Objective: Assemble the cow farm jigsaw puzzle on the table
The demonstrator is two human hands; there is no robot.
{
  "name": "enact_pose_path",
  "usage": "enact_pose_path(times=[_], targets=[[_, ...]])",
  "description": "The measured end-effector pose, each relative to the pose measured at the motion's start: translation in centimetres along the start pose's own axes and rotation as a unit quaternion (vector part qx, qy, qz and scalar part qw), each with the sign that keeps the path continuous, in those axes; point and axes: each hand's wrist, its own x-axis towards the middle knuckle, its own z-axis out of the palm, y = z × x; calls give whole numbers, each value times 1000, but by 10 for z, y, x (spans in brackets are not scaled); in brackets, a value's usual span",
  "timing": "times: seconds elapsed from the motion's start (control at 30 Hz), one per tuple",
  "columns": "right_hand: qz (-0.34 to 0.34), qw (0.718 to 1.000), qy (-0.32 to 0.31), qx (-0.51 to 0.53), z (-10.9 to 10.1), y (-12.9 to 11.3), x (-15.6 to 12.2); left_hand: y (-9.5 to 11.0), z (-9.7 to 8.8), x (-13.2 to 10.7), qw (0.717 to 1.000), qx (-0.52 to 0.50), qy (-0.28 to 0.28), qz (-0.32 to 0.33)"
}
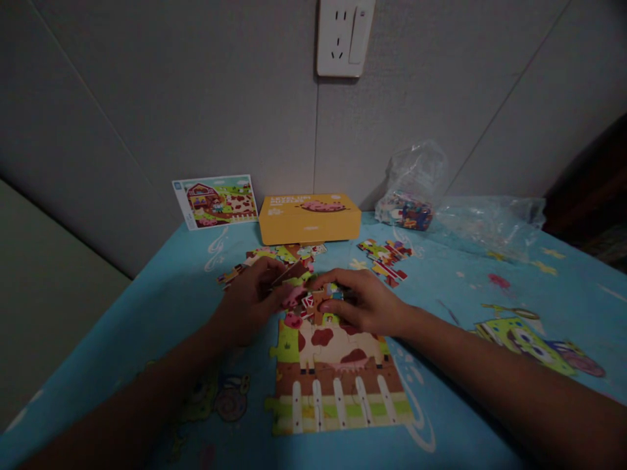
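Observation:
Partly joined jigsaw puzzle (343, 356) lies on the table in front of me, showing a white cow with brown patches above a white fence. My left hand (252, 300) is closed on puzzle pieces (292, 297) at the puzzle's upper left, one of them tilted with its brown side showing. At the upper edge, my right hand (365, 303) has its thumb and forefinger curled around a brown puzzle piece (319, 308). The fingers partly cover the pieces between my hands, so the exact contact there is hard to make out.
Loose puzzle pieces (386, 258) lie behind my right hand, others behind my left. A yellow puzzle box (309, 222) and a farm picture card (218, 202) stand by the wall. At right are a plastic bag of pieces (409, 196) and crumpled clear plastic (490, 225).

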Motion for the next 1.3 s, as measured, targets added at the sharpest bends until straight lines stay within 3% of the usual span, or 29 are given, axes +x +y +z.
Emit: enact_pose_path(times=[0.13, 0.37, 0.6, 0.97, 1.17, 1.3], targets=[[14, 999, 33, 0, 1, 0, -1, -2, 4, -4, 998, 2, -70, 0], [-22, 997, 67, 20, 4, 3, 1, 1, 1, -4, 988, 122, -91, 25], [21, 997, 79, -12, 2, 3, -1, 0, -1, -4, 986, 156, -45, 46], [86, 986, 137, -27, 4, 11, 1, 2, -4, 4, 995, 95, 36, -12], [85, 985, 145, -49, 4, 12, -1, 4, -4, 4, 992, 115, 53, -25], [53, 973, 221, -42, 4, 10, -1, 4, -6, 5, 990, 126, 66, -14]])
